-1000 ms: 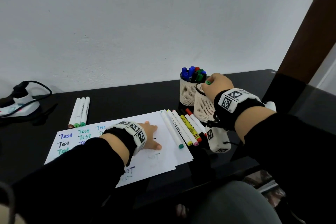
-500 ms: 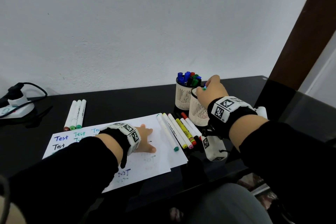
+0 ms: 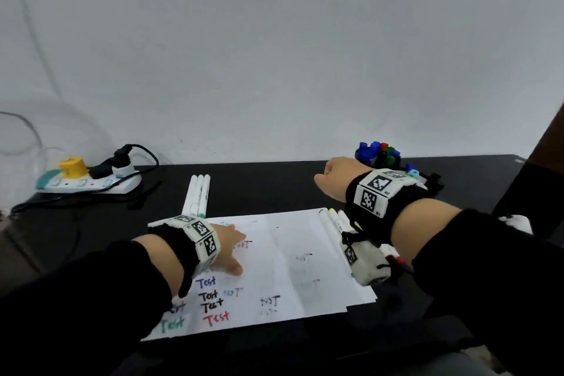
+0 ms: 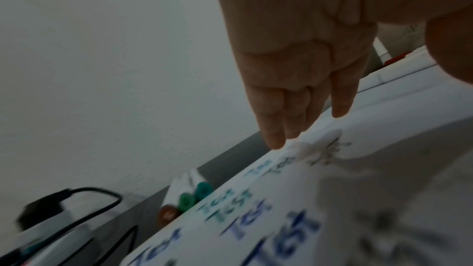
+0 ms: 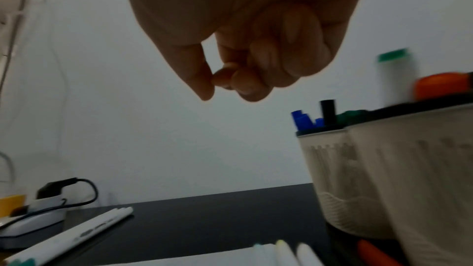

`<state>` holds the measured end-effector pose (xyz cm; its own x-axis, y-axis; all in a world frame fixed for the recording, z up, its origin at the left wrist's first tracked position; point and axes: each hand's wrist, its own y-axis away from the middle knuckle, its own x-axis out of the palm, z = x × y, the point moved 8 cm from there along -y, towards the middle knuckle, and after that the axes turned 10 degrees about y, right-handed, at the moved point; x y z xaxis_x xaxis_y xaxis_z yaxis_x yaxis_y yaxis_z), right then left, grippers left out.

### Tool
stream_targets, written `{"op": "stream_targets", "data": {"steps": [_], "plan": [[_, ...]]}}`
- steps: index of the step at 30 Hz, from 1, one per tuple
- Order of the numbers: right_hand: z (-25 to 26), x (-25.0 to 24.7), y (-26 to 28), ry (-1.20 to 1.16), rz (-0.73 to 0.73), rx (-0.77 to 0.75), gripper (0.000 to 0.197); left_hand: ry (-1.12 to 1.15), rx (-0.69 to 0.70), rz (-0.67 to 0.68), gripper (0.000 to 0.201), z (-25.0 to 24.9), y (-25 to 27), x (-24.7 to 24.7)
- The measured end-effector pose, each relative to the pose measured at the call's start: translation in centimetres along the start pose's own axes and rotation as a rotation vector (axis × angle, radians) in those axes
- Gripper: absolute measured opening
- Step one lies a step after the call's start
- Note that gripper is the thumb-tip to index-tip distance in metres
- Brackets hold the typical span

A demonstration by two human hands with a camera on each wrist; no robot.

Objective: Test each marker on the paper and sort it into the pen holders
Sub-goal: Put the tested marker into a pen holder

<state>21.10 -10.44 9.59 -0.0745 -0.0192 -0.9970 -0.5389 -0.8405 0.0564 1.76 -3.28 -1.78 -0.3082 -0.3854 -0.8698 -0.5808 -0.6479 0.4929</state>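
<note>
Left of the paper (image 3: 290, 259), a power strip (image 3: 88, 183) sits by the wall, and three white markers (image 3: 198, 192) lie just beyond the sheet's far edge. The left hand (image 3: 227, 249) rests on the paper, fingers straight. The right hand (image 3: 334, 177) hovers past the paper's far right corner, fingers curled on nothing. Right of the sheet lie more markers (image 3: 335, 220), then the pen holders (image 5: 384, 179).

The left hand (image 3: 227, 249) lies flat, fingers (image 4: 294, 112) straight and pointing forward. The right hand (image 3: 334, 177) hangs raised, fingers (image 5: 256, 72) curled loosely to the thumb, holding nothing.
</note>
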Motion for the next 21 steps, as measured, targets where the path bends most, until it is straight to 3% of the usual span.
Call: {"op": "stream_targets", "data": {"steps": [10,14,21], "plan": [[11.9,4.7,-3.3,0.002,0.089,-0.190,0.023,0.139,-0.136,0.019,0.081,10.0,2.8,1.8],[16.2,6.5,-4.6,0.001,0.126,-0.231,0.030,0.207,-0.121,0.018,0.084,11.5,2.9,2.5],[21.5,10.0,-8.1,-0.052,0.185,-0.183,0.023,0.218,-0.101,0.041,0.088,12.5,1.9,3.0]]}}
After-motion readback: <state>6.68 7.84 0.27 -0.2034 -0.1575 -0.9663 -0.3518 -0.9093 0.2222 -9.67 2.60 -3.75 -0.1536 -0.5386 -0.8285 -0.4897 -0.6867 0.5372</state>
